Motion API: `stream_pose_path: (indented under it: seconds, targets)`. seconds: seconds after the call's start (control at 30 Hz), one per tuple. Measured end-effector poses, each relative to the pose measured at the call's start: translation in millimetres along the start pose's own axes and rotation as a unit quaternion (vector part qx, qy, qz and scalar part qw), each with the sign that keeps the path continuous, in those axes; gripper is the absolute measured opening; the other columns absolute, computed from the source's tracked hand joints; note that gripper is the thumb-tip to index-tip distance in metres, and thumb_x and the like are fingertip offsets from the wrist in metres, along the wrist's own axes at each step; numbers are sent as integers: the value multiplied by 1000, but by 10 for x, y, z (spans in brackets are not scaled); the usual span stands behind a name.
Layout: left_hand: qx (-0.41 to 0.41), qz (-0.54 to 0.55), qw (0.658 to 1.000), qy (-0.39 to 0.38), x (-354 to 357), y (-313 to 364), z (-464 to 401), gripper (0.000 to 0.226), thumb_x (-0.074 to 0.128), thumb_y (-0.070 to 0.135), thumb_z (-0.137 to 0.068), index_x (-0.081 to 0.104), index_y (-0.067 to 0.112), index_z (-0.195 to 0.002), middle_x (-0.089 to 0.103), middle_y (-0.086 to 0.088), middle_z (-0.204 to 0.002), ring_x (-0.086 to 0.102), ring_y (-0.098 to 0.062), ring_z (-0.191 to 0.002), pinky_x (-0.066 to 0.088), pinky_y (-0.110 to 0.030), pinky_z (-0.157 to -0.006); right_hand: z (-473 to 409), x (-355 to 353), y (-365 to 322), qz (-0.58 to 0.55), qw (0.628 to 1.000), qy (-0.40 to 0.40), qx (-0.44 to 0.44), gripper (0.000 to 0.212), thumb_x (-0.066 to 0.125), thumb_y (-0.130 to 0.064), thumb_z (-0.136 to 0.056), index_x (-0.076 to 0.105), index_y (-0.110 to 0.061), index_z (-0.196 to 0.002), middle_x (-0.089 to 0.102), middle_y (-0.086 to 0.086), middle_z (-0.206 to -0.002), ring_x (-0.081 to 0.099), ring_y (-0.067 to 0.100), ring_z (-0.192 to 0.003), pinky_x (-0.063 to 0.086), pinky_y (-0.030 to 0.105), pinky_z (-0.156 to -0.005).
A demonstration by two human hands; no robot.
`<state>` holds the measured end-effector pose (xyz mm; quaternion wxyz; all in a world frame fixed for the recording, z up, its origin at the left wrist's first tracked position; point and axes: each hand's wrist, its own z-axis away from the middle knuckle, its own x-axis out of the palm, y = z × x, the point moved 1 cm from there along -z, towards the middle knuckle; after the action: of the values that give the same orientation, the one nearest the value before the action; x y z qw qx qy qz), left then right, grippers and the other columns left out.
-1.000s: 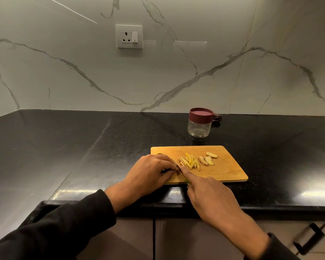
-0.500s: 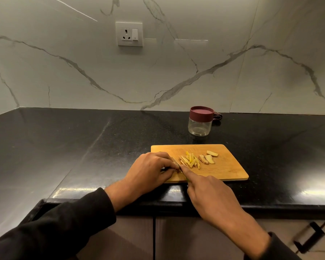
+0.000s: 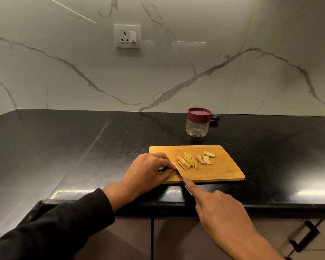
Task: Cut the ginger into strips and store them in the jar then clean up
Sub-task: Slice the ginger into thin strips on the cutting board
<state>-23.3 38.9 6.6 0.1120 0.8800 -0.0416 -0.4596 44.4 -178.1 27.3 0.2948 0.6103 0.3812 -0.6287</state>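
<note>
On the cutting board (image 3: 223, 171), left hand (image 3: 148, 171) fingers pinned a ginger piece (image 3: 174, 166) beside the strips (image 3: 188, 162); right hand (image 3: 219, 209) gripped the knife (image 3: 179, 170); ginger seemed light, stiff, slippery.

two hands: the left hand (image 3: 148, 170) and the right hand (image 3: 217, 209). one cutting board (image 3: 219, 171) under the left fingertips. beyond the hands, one pile of ginger strips (image 3: 187, 162), too many to count, three uncut ginger slices (image 3: 204, 158), one jar (image 3: 197, 122).

Black long sleeve (image 3: 51, 228) (pushed back from the wrist), both hands bare.
</note>
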Motion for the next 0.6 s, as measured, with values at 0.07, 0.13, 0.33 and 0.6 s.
stream_pose_path:
  seconds: [0.07, 0.13, 0.33, 0.6]
  targets:
    - [-1, 4, 1000, -4, -3, -1, -3, 13, 71, 29, -91, 79, 31, -101, 72, 18, -101, 67, 0, -84, 56, -21, -73, -8, 3, 7, 11, 1000, 0, 7, 63, 29, -31, -109, -12, -54, -152, 42, -3, -80, 41, 20, -74, 34, 36, -64]
    - [-3, 8, 1000, -4, -8, -2, -5, 13, 71, 28, -91, 79, 30, -100, 72, 18, -101, 67, 0, -85, 57, -22, -73, -7, 6, 36, 22, 1000, 7, 13, 64, 28, -30, -108, -12, -55, -151, 45, -1, -83, 41, 19, -71, 34, 35, -64]
    - [-4, -7, 1000, -6, 0, 1, 0, 13, 68, 27, -92, 76, 27, -101, 71, 16, -105, 65, -1, -87, 57, -24, -75, -18, 27, 57, 50, 998, 16, 35, 70, 30, -24, -108, -15, -56, -150, 47, 0, -84, 40, 19, -65, 27, 32, -51]
    - [-11, -34, 999, -27, 20, 23, -3, 18, 58, 28, -98, 69, 29, -111, 65, 14, -116, 63, -4, -96, 55, -25, -80, -20, 76, 61, 42, 998, 27, 34, 71, 30, -24, -108, -19, -57, -148, 50, -1, -83, 45, 19, -68, 37, 33, -62]
